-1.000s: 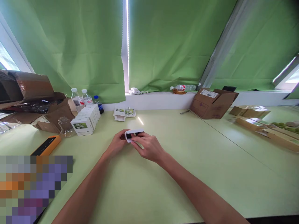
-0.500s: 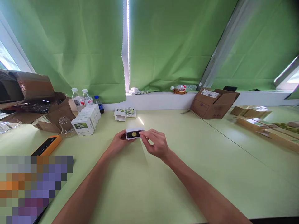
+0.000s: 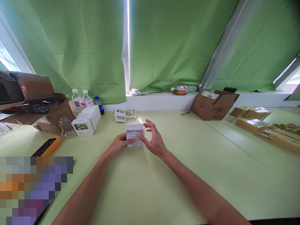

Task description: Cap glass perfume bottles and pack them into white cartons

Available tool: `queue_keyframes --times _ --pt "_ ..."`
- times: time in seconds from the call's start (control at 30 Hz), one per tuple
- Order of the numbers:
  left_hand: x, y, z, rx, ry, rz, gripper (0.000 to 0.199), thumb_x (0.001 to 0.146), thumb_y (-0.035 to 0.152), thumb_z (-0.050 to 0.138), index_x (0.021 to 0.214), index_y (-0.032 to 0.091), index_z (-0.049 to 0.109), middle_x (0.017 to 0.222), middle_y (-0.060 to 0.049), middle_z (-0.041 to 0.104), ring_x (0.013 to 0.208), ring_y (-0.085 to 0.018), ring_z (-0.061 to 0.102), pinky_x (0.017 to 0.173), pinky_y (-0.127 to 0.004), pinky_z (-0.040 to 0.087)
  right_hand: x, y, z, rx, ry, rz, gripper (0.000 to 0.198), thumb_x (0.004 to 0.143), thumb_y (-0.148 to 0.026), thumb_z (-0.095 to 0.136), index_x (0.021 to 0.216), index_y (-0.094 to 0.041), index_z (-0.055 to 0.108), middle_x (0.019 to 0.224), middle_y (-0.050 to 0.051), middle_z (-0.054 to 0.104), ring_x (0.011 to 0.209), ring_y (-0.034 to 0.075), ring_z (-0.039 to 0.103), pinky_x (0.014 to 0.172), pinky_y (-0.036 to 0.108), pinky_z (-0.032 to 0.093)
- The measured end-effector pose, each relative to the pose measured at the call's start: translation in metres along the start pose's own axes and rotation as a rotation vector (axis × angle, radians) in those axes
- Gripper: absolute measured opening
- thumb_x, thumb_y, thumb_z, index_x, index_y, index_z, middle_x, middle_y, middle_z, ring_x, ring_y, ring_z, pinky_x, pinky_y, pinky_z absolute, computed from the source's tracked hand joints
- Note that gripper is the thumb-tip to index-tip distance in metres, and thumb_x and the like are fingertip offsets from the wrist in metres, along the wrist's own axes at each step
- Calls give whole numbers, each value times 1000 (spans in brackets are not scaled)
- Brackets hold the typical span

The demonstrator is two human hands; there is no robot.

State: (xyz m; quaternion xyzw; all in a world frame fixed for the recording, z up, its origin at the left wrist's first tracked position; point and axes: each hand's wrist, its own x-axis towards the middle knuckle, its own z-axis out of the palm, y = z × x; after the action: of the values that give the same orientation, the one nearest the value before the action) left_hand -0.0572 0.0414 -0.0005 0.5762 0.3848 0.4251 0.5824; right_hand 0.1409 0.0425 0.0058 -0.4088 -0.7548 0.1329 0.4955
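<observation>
A small white carton (image 3: 135, 143) with fine print on its front stands on the pale green table, its top flap raised at the back. Inside the opening a bit of something round and yellowish shows; most of it is hidden by the front wall. My left hand (image 3: 119, 143) grips the carton at its left side, thumb across the front. At the right, my right hand (image 3: 154, 139) has its fingers spread, with the thumb near or touching the upper right front edge; it holds nothing.
Behind the carton lie an opened white box (image 3: 120, 115) and a clear coiled item (image 3: 130, 113). A row of white boxes (image 3: 84, 126) stands left, near bottles (image 3: 87, 99) and an orange power strip (image 3: 49, 147). A brown cardboard box (image 3: 206, 106) sits at the back right.
The carton has tipped so its printed front now faces me, with the flap upright. My right fingers have come away from the opening and spread apart.
</observation>
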Motion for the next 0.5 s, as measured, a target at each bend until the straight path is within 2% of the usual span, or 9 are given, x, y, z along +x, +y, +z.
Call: queue_keyframes --times 0.1,0.23,0.37,0.5 --pt "0 0 0 4 -30 -7 46 71 37 72 113 20 66 115 -9 67 106 -29 60 96 -44 40 0 2 2 135 -109 117 63 85 -49 56 137 -24 32 115 10 62 101 24 60 87 45 50" --pt "-4 6 2 13 -46 -2 44 74 39 69 114 21 66 117 -8 66 108 -29 59 96 -43 40 1 -1 2 307 -203 171 50 87 -49 53 129 -23 43 106 7 67 97 21 63 84 40 51" --pt "-5 10 6 -2 13 68 45 78 44 65 115 19 64 117 -10 65 107 -28 58 94 -42 41 2 -3 1 370 -221 207 40 88 -50 52 114 -21 54 104 7 68 94 20 64 81 36 52" --pt "-2 8 8 -17 86 132 44 80 46 62 113 16 64 117 -11 65 105 -27 59 90 -39 43 2 -1 2 382 -212 240 38 87 -52 51 105 -19 58 103 7 68 91 21 65 79 36 53"
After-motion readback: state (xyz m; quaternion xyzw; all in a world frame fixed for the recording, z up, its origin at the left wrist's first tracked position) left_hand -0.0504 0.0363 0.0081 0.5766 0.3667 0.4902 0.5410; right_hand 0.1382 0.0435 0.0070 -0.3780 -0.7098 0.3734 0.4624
